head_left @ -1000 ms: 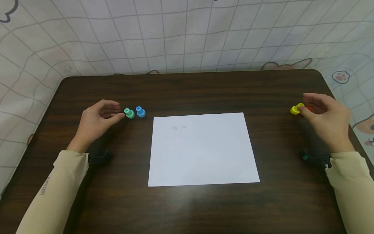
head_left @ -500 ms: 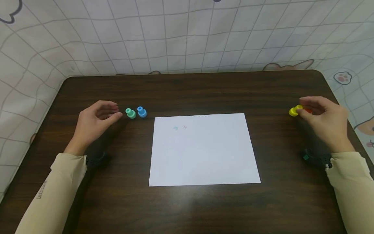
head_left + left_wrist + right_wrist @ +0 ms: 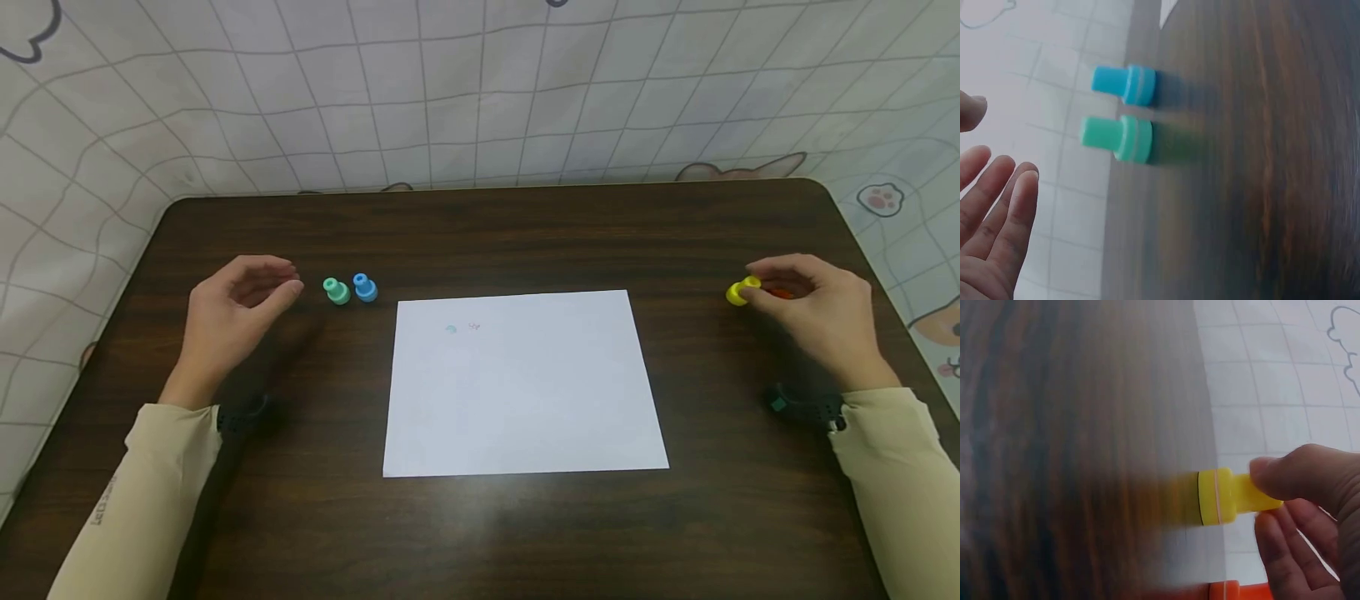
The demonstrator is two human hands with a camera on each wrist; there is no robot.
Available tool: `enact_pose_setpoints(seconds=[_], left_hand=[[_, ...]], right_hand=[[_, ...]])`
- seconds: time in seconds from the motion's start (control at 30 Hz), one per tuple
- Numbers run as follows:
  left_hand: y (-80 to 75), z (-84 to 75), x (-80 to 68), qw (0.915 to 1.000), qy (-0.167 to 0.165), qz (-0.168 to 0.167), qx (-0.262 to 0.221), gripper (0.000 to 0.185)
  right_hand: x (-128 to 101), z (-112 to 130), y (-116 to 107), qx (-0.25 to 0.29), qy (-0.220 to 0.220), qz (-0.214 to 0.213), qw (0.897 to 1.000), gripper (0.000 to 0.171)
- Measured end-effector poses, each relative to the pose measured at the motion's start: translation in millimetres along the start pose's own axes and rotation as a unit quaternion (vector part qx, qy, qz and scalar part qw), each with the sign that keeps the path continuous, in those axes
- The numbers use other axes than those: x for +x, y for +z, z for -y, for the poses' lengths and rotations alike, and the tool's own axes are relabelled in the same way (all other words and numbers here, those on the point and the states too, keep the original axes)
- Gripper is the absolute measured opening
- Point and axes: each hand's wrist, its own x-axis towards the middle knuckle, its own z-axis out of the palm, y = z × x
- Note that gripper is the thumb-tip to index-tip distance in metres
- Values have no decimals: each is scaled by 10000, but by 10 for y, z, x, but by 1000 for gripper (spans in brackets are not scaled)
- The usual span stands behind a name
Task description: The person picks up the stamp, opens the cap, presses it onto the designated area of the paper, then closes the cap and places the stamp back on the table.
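Observation:
My right hand (image 3: 817, 312) pinches the narrow handle of a yellow stamp (image 3: 1216, 497) between thumb and fingers at the table's right side. An orange-red stamp (image 3: 1225, 590) stands close by, mostly covered by that hand in the head view. My left hand (image 3: 232, 321) holds nothing; its fingers are loosely bent and its thumb is apart from them. Just right of it, without contact, a green stamp (image 3: 336, 291) stands upright beside a blue stamp (image 3: 365, 287). Both also show in the left wrist view.
A white sheet of paper (image 3: 525, 383) lies mid-table, bearing two small faint printed marks near its upper left. The dark wooden table (image 3: 480, 542) reaches back to a white checked cloth (image 3: 480, 92), which also hangs along the sides.
My left hand has drawn left, away from the green stamp. My right hand has shifted left, and the yellow stamp has moved left with it.

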Motion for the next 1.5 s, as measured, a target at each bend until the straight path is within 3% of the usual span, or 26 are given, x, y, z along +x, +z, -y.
enact_pose_setpoints(seconds=[0.3,0.63,0.93,1.3,1.5], left_hand=[[143,-252,-87,9977,436,42,-512,27],[334,-465,-179,9924,872,304,-808,25],[524,-556,-224,9823,1186,724,-1259,24],[803,-658,-206,9756,1192,1148,-1443,23],[909,-678,-203,9775,1087,1198,-1357,22]], right_hand=[[-19,13,30,-230,181,328,9990,33],[-38,22,47,-28,296,607,9977,34],[-56,78,64,-11,116,408,9991,33],[-39,325,179,804,-55,212,9965,32],[-26,589,237,1575,-379,350,9862,33]])
